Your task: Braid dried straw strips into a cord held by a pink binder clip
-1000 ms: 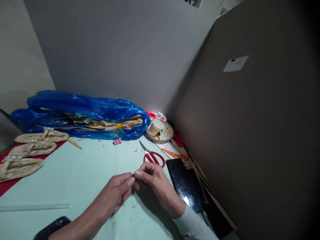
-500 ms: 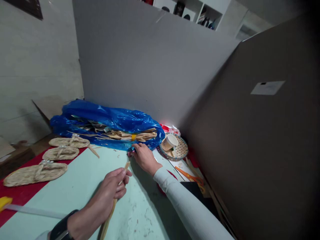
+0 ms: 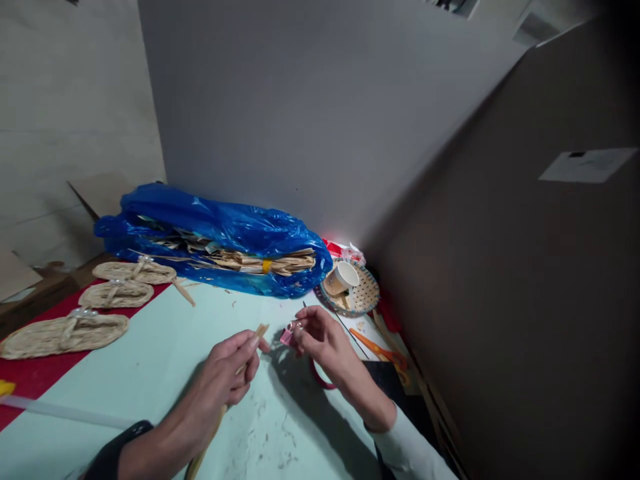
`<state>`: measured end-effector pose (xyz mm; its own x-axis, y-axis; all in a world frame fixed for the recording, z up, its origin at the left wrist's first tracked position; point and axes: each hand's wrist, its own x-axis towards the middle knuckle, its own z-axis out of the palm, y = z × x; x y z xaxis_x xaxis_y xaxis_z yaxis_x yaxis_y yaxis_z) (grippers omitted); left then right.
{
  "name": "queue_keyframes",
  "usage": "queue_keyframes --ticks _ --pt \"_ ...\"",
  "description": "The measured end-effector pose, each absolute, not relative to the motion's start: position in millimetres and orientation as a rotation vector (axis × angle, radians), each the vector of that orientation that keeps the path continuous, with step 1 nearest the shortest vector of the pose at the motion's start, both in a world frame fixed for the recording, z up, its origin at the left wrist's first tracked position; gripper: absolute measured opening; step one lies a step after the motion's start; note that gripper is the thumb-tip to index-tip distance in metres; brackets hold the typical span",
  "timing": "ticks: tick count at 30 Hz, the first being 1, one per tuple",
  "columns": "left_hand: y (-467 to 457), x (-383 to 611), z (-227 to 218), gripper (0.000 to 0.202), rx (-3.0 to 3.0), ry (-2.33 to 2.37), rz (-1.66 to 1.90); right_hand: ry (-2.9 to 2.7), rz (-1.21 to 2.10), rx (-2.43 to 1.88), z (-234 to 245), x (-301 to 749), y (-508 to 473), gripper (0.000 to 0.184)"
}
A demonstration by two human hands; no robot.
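Note:
My left hand [image 3: 231, 367] pinches a long straw-coloured strip [image 3: 261, 331] near its upper end; the strip's tail runs down below the palm toward the bottom edge. Just to the right, my right hand [image 3: 323, 340] holds a small pink binder clip [image 3: 288, 335] between thumb and fingers. The clip is a short distance from the strip's end, not touching it. Beyond both hands lies a blue plastic bag [image 3: 240, 223], with a bundle of dry strips [image 3: 295, 261] in its opening, tied with a yellow band.
Woven straw sandals [image 3: 65, 337] lie on a red cloth at the left. At the right are a woven basket [image 3: 367, 293] with a paper cup [image 3: 342, 277] in it, orange scissors [image 3: 377, 348] and a dark red ring [image 3: 320, 377]. Grey partitions [image 3: 300, 120] stand behind and at the right.
My right hand has come back from beside the blue bag, bringing the pink binder clip close to my left hand. The left hand keeps its hold on the strip.

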<state>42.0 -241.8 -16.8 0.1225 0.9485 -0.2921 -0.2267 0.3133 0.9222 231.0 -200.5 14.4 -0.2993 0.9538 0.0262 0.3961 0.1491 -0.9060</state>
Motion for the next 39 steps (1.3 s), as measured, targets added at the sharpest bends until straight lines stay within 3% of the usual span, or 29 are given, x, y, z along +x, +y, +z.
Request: queue_keyframes --ticks 3,12,16,23,39 --pt "-252 51 -14 0.039 0.92 1.113 0.927 -1.601 1.258 -1.269 11 237 -236 0.046" --pt "-268 71 -15 0.035 1.239 1.162 0.917 -1.312 1.383 -1.21 2 247 -267 0.049" --pt "-265 67 -15 0.035 1.271 1.169 0.912 -1.279 1.51 -1.188 6 252 -263 0.047" --pt "-261 61 -11 0.033 1.234 1.157 0.824 -1.275 1.308 -1.242 12 260 -256 0.039" --pt "-267 60 -8 0.031 1.248 1.145 0.773 -0.996 1.348 -1.171 15 247 -265 0.024"
